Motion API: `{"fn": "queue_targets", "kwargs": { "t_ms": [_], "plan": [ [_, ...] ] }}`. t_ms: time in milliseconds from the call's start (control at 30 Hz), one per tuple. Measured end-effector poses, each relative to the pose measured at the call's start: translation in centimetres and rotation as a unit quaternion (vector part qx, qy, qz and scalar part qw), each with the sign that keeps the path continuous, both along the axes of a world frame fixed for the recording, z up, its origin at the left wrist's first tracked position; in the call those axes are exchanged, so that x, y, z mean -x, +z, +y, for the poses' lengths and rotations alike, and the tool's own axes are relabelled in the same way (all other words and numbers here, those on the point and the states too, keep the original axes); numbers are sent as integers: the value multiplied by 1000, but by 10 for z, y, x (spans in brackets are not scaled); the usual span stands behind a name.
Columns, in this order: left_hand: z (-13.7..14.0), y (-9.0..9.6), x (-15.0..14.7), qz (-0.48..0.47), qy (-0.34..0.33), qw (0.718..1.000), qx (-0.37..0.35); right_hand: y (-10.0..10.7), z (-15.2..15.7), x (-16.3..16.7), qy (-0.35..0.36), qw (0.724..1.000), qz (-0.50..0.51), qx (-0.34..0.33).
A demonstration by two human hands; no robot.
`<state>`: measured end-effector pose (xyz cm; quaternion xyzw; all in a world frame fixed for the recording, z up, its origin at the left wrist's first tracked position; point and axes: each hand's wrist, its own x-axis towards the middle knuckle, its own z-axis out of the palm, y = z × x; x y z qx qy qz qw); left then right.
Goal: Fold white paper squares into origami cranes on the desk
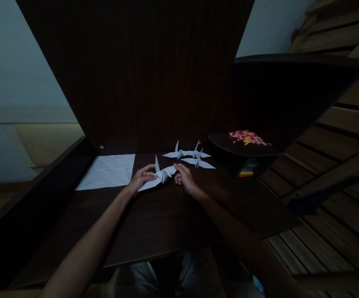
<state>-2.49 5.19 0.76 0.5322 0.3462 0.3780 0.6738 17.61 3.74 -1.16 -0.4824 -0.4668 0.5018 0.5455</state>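
Between my two hands is a white folded paper crane [163,175], its wings spread and one thin point standing up. My left hand [142,177] is closed on the left wing, thumb over the paper. At the tip of the other wing, my right hand [184,177] pinches the paper between thumb and curled fingers. Just behind lie several more white paper cranes [197,162] in a close group. A creased white sheet of paper [108,170] lies flat to the left of my left hand.
The dark wooden desk [154,223] has a raised side panel [43,203] at left and a tall back panel [142,74]. On a rounded shelf [219,142] at right sits a heap of small pink, red and yellow pieces [247,136]. Wooden slats [331,182] stand beyond.
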Motion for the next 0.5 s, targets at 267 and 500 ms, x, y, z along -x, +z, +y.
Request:
{"fn": "queue_targets", "kwargs": {
  "t_ms": [267, 500],
  "plan": [
    [-11, 0, -5, 109, -45, 985, -125, 2, 0, -1, -33, 999, 15, -27],
    [-14, 4, -5, 164, -55, 968, -183, 1, 0, -5, -47, 995, -50, -67]
  ]
}}
